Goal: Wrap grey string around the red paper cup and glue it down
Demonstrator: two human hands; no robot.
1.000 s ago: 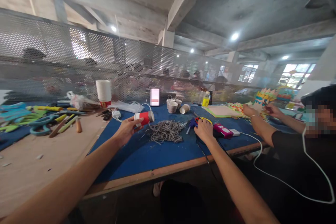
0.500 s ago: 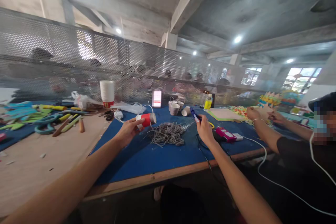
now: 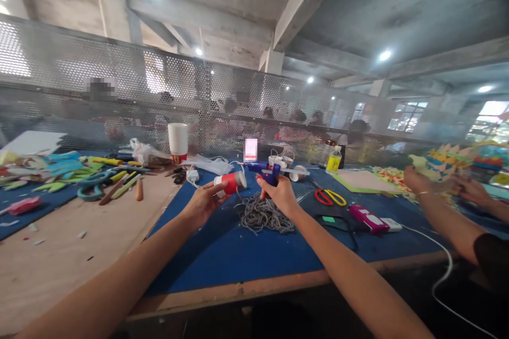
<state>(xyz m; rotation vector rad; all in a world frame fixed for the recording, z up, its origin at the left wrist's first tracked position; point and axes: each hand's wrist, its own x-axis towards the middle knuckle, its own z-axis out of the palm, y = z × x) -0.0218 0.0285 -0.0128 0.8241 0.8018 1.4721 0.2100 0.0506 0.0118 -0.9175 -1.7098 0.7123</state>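
Left hand (image 3: pixel 201 204) gripping red-and-white paper cup (image 3: pixel 228 184), sideways, near grey cord pile (image 3: pixel 268 218). Right hand (image 3: pixel 283 194) gripping blue glue gun (image 3: pixel 260 168). Cup probably handling light, thin-walled, crushable; pinching softly near base seeming best. Gun looking rigid; gripping handle.

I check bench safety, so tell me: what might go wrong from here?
The glue gun in the right hand is close to the left hand, which grips the cup; if the gun is hot, which the picture cannot show, a slip might burn those fingers. The cord heap lies near the right hand, so stray glue could stick its loose strands together.
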